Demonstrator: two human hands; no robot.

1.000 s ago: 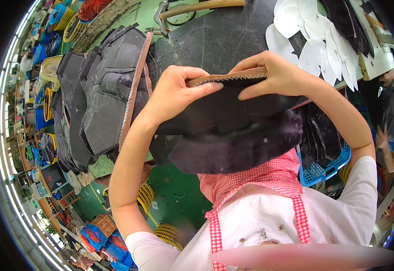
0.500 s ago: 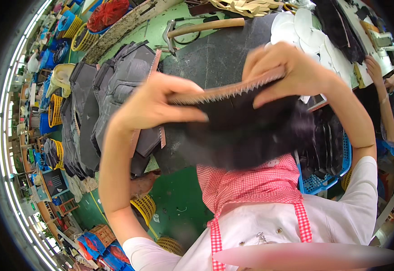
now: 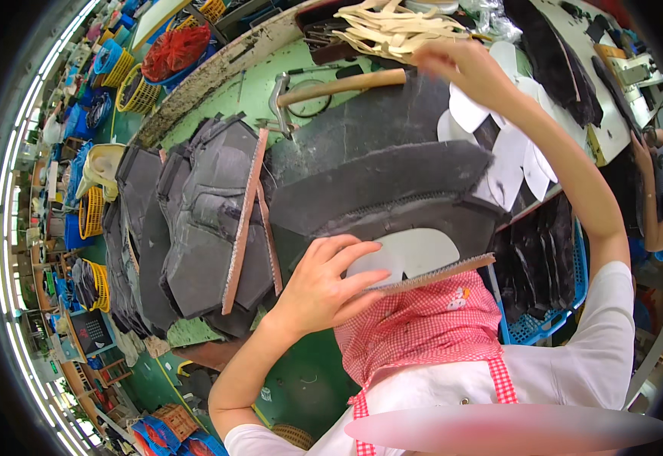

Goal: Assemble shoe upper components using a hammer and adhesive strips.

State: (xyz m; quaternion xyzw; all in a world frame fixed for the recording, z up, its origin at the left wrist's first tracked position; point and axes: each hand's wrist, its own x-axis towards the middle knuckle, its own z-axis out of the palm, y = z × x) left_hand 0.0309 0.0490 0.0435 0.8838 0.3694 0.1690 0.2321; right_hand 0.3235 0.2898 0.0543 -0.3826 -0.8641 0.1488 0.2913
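My left hand (image 3: pixel 328 285) lies with spread fingers on a white curved piece (image 3: pixel 432 251), close to my apron. This piece rests on a black leather-like upper piece (image 3: pixel 392 178) spread across the work surface. Along its near edge runs a pinkish strip with a toothed edge (image 3: pixel 457 271), partly under my left fingers. Farther off, my right hand (image 3: pixel 464 72) reaches over the near right side of a pile of cream strips (image 3: pixel 381 30). Its fingertips are blurred, and whether they touch the strips is hidden. White oval pieces (image 3: pixel 468 110) lie below that hand.
A wooden-handled hammer (image 3: pixel 343 87) lies at the back of the table. Stacked black pieces (image 3: pixel 214 220) with pinkish toothed strips (image 3: pixel 244 228) fill the left. A blue basket (image 3: pixel 533 327) of black pieces stands at right. Another person's arm (image 3: pixel 650 190) shows at the far right.
Both hands have left the toothed edge of the black piece, which now lies spread with a white piece showing on it. My right hand has moved up to the cream strips; my left came nearer.
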